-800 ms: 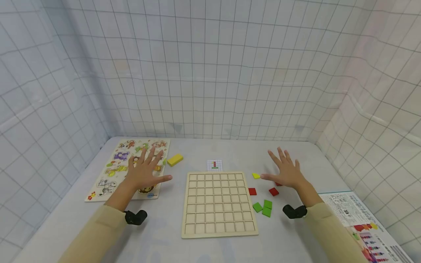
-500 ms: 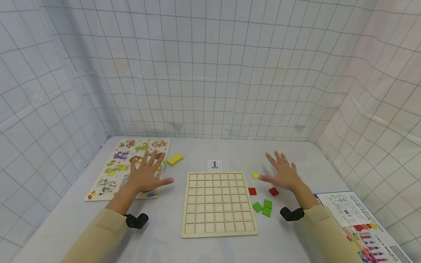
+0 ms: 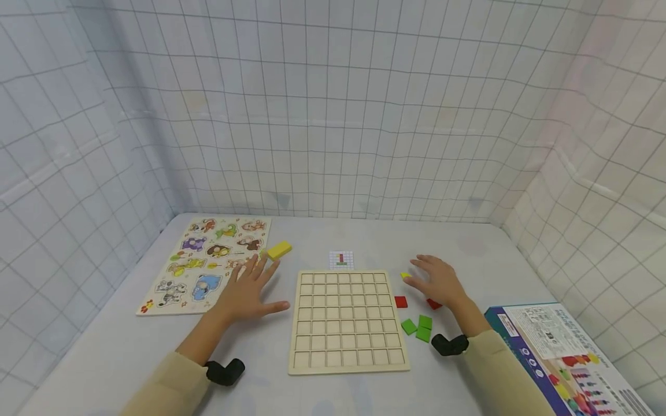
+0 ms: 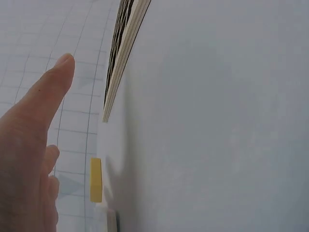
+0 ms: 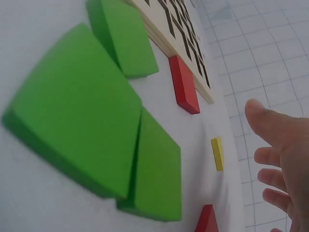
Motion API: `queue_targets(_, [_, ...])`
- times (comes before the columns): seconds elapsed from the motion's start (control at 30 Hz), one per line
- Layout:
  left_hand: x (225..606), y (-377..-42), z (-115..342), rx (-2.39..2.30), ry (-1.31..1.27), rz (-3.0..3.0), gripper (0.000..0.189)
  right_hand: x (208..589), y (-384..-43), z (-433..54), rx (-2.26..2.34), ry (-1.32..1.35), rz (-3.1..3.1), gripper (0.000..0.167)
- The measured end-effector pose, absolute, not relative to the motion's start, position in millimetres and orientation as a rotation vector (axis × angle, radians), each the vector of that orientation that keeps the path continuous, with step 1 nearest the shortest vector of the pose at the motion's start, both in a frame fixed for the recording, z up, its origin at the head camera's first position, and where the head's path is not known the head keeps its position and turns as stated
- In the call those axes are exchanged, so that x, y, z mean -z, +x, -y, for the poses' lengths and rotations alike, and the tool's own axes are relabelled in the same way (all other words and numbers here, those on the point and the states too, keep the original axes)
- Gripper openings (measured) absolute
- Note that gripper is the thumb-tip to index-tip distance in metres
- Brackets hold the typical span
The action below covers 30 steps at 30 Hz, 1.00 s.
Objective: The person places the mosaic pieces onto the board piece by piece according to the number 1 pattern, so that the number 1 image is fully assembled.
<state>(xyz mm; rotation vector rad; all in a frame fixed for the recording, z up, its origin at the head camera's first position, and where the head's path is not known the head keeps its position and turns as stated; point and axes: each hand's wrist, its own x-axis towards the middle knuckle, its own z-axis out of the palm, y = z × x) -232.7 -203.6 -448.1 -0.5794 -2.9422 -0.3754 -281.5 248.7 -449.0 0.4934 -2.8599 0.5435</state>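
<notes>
My left hand [image 3: 244, 294] hovers with spread fingers left of the wooden grid board [image 3: 350, 371], holding nothing. In the left wrist view its thumb [image 4: 55, 84] points toward the board's edge. My right hand [image 3: 439, 283], fingers loosely bent, hangs above the tiles right of the board and holds nothing. Nearest to its fingertips lies a yellow tile [image 3: 405, 275], partly covered in the head view. One red tile [image 3: 401, 302] lies beside the board's edge; another red tile [image 3: 433, 304] is partly under the hand. Three green tiles [image 3: 424, 334] lie nearer, large in the right wrist view.
A small pattern card [image 3: 341, 260] lies behind the board. An animal puzzle board [image 3: 179, 254] is at the back left, a yellow block [image 3: 279, 250] beside it. On the right stands a printed box [image 3: 551, 346]. Gridded white cloth walls [image 3: 338, 115] enclose the table.
My left hand has moved right and nearer, off most of the puzzle board. The right hand has shifted left and lower, its fingers drawing in from a wide spread.
</notes>
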Motion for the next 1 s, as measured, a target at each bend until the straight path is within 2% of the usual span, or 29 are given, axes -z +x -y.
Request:
queue_targets(0.17, [452.9, -219.3, 190.8, 0.461, -0.694, 2.929, 0.100, 451.9, -282.8, -244.2, -0.553, 0.480, 2.848, 0.046])
queue_targets(0.47, [455.1, -200.5, 178.2, 0.625, -0.783, 2.931, 0.098, 458.1, -286.0, -240.8, -0.537, 0.451, 2.840, 0.032])
queue_targets(1.0, [466.7, -185.6, 164.8, 0.871, -0.740, 2.989, 0.096, 463.7, -286.9, -233.8, -0.575, 0.384, 2.863, 0.030])
